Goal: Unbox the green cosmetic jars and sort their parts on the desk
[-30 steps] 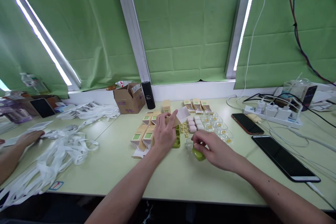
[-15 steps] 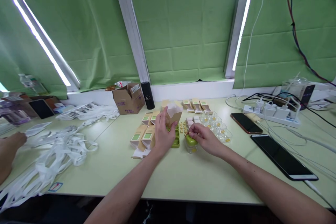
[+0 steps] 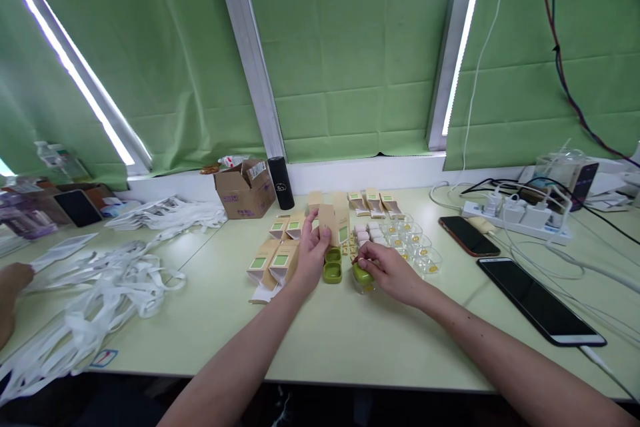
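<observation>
My left hand [image 3: 311, 255] is closed on a small kraft-paper carton [image 3: 334, 221] with a green label, raised above the table. My right hand [image 3: 390, 268] has its fingers on the green top of a small clear container [image 3: 363, 277], which looks tilted. Between the hands lie green square-hollowed pieces [image 3: 333, 272]. Several similar cartons [image 3: 283, 260] stand left of my left hand. Beyond my right hand are clear plastic containers [image 3: 425, 255] with yellow spots, pale pink and white pieces [image 3: 362, 235] and tiny yellowish squares.
More cartons [image 3: 373, 203] stand at the back. A cardboard box [image 3: 245, 195] and a black cylinder [image 3: 281, 184] are by the wall. White straps [image 3: 115, 287] cover the left side, where another person's hand [image 3: 13, 287] shows. Phones [image 3: 540, 299] and a power strip [image 3: 517, 219] with cables occupy the right.
The carton in my left hand has turned, so its green-labelled side shows instead of its open white-lined end. My right hand has tipped the green-topped container slightly. The other person's hand has moved left.
</observation>
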`<action>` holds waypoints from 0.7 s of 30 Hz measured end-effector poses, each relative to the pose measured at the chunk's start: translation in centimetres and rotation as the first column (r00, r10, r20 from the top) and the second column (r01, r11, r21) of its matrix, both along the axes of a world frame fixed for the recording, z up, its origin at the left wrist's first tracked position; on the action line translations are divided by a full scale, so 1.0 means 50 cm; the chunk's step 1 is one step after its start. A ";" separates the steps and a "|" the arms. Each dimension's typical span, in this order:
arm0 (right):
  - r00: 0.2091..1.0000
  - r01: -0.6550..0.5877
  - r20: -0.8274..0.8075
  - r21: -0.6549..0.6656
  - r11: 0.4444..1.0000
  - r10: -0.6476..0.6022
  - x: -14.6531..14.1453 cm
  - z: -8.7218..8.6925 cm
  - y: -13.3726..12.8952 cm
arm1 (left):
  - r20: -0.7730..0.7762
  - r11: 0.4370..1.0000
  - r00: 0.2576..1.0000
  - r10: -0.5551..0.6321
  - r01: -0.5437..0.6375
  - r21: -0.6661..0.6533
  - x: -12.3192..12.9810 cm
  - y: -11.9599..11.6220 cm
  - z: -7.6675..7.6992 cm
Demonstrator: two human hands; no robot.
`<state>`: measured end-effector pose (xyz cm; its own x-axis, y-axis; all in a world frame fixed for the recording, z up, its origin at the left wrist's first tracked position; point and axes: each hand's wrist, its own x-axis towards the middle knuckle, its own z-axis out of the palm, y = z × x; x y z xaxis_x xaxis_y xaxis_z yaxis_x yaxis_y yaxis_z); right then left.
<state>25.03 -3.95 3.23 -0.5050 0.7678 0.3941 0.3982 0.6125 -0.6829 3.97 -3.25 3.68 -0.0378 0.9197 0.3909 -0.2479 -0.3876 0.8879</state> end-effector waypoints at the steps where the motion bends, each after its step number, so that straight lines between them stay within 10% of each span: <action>1: 1.000 0.002 0.007 0.003 1.000 -0.002 0.000 -0.002 0.001 | 0.063 0.998 0.997 -0.048 0.050 -0.039 0.000 -0.002 0.002; 8: 1.000 0.003 0.024 0.000 1.000 -0.003 0.000 -0.009 0.003 | 0.325 0.966 0.926 -0.191 0.236 -0.105 0.007 -0.016 0.019; 21: 0.989 0.048 -0.140 -0.063 0.997 -0.056 -0.004 0.020 -0.010 | 0.366 0.938 0.888 -0.280 0.334 -0.092 0.010 -0.025 0.034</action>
